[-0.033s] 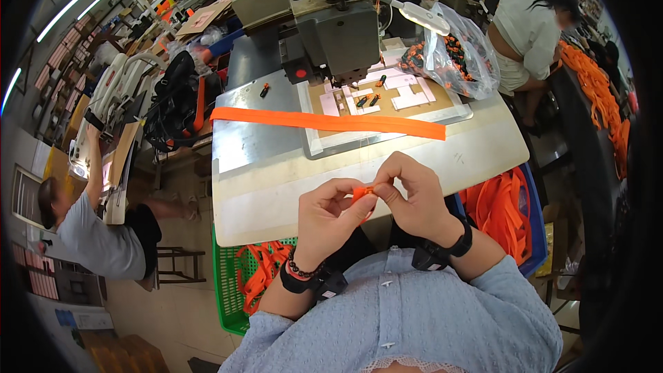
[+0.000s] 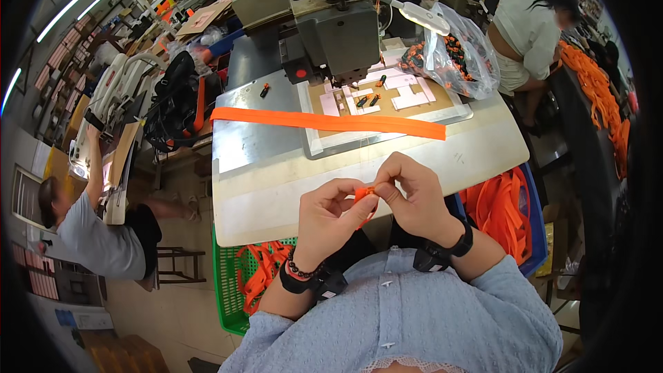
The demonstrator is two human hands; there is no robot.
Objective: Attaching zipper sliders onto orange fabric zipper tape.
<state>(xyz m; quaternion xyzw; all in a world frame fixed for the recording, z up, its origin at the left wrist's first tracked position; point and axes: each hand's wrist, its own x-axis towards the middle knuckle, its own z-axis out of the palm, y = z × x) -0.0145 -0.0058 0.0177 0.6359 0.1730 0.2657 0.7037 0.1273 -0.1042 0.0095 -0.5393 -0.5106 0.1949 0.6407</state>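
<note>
Close together over the near edge of the table, my left hand (image 2: 327, 219) and my right hand (image 2: 416, 202) both pinch a short orange strap (image 2: 362, 194). Most of it is covered by my fingers, and a thin orange end shows below my left fingertips. A long flat orange strap (image 2: 328, 121) lies across the table beyond my hands. Behind it, a sewing machine head (image 2: 331, 34) stands over a brown template plate (image 2: 324, 100) with pale patches. Several small dark-green and orange pieces (image 2: 375, 100) rest on that plate, and another small piece (image 2: 264, 90) lies left of it.
A clear plastic bag (image 2: 459, 55) of dark and orange pieces sits at the table's right. Below the table are a green basket (image 2: 224, 283) and a blue bin (image 2: 539, 235), both with orange straps. A person (image 2: 103, 235) works at left, another person (image 2: 525, 34) at right.
The orange strap between my fingers has shifted very slightly. My hands hold almost the same place, and the things on the table have not moved.
</note>
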